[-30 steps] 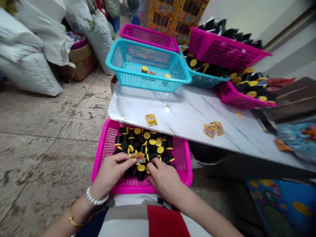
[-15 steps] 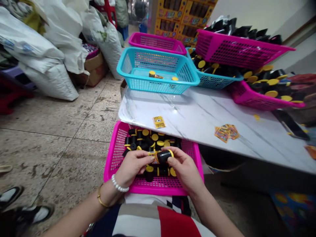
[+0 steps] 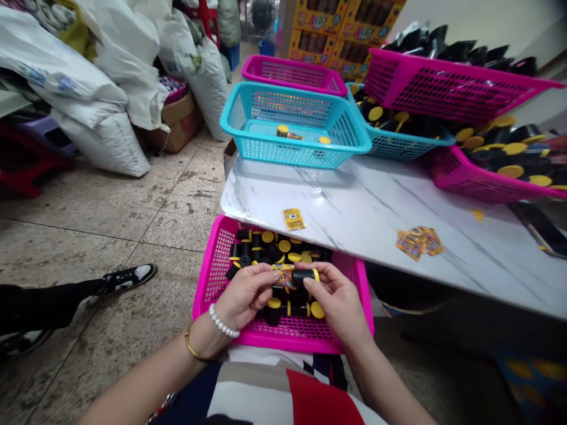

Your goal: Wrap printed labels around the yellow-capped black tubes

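Observation:
Between thumb and fingers, my left hand [image 3: 249, 292] pinches a small printed yellow sticker [image 3: 284, 275]. My right hand [image 3: 335, 296] grips a small black cylindrical container [image 3: 300, 278] with a yellow lid, lying sideways. The sticker's right edge meets the container's left end; whether it is stuck there I cannot tell. Both hands are above a pink basket [image 3: 220, 345] on my lap, which holds several more black containers with yellow lids [image 3: 274, 303]. On the table edge beyond lies a yellow printed card or sticker [image 3: 293, 219], and a small pile of similar ones [image 3: 420, 242] lies farther right.
A blue basket [image 3: 296, 154] with a few containers stands on the marble-patterned table [image 3: 354, 200]. Filled pink baskets [image 3: 496, 183] and a phone [image 3: 543, 227] are at the right. White sacks [image 3: 101, 139] line the left. A person's shoe [image 3: 130, 278] is on the floor.
The sticker and container have stayed in my hands, with the sticker now more upright beside the container. A person's leg has stepped farther into view at the left. The view has shifted slightly.

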Motion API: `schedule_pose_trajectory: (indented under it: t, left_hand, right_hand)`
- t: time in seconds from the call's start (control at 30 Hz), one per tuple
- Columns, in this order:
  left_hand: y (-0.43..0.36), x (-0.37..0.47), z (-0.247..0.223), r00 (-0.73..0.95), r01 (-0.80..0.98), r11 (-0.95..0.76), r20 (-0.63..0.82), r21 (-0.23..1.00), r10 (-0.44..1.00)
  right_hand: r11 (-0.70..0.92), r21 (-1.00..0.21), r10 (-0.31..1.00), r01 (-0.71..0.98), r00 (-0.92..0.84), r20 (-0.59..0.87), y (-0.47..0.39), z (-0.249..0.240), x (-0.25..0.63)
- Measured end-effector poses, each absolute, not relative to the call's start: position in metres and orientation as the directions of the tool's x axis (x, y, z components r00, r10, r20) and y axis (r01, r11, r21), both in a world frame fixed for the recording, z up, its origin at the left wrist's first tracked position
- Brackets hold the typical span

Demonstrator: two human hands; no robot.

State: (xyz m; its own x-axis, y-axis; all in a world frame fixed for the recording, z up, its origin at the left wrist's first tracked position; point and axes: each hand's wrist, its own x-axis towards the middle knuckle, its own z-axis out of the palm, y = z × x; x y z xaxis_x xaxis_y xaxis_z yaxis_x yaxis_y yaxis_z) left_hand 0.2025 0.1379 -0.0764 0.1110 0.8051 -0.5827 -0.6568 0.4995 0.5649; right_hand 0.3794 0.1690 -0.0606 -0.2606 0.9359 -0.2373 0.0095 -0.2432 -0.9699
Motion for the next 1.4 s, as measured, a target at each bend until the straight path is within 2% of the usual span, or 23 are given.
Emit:
schedule_pose_trajectory:
  t: [0.1,0.17,0.3,0.43,0.67,0.87,1.03,1.13,1.23,1.4]
  left_hand:
    - [0.138,0.203,-0.078,0.160,-0.705,0.505,-0.583,0.498,0.797]
    - [0.138,0.203,-0.079,0.176,-0.729,0.511,-0.597,0.454,0.782]
    - [0.141,0.205,-0.080,0.216,-0.755,0.529,-0.615,0.386,0.758]
    - [0.142,0.208,-0.080,0.206,-0.752,0.523,-0.611,0.401,0.764]
    - [0.141,0.211,-0.079,0.258,-0.776,0.518,-0.568,0.361,0.782]
    - [0.141,0.209,-0.084,0.221,-0.781,0.503,-0.590,0.370,0.777]
    - [0.140,0.208,-0.086,0.229,-0.779,0.509,-0.590,0.366,0.774]
    - [0.140,0.207,-0.086,0.257,-0.783,0.519,-0.580,0.344,0.773]
    - [0.140,0.206,-0.088,0.277,-0.794,0.524,-0.584,0.308,0.763]
    - [0.141,0.206,-0.090,0.280,-0.800,0.524,-0.589,0.294,0.758]
  right_hand:
    - [-0.175,-0.981,0.964,0.080,-0.191,-0.188,0.166,-0.058,0.376]
    - [-0.170,-0.982,0.961,0.079,-0.209,-0.183,0.165,-0.057,0.376]
    - [-0.239,-0.970,0.938,-0.047,-0.270,-0.218,0.166,-0.056,0.382]
    - [-0.257,-0.957,0.944,-0.138,-0.250,-0.217,0.170,-0.055,0.388]
    - [-0.291,-0.956,0.923,-0.018,-0.268,-0.276,0.168,-0.054,0.378]
    - [-0.058,-0.979,0.969,0.197,-0.224,-0.103,0.161,-0.060,0.376]
    - [0.059,-0.985,0.981,0.162,-0.191,0.027,0.156,-0.066,0.374]
    - [0.066,-0.990,0.982,0.127,-0.182,0.042,0.156,-0.067,0.375]
    - [0.064,-0.989,0.966,0.136,-0.257,0.027,0.157,-0.066,0.378]
    - [0.111,-0.964,0.935,0.241,-0.354,0.019,0.158,-0.064,0.381]
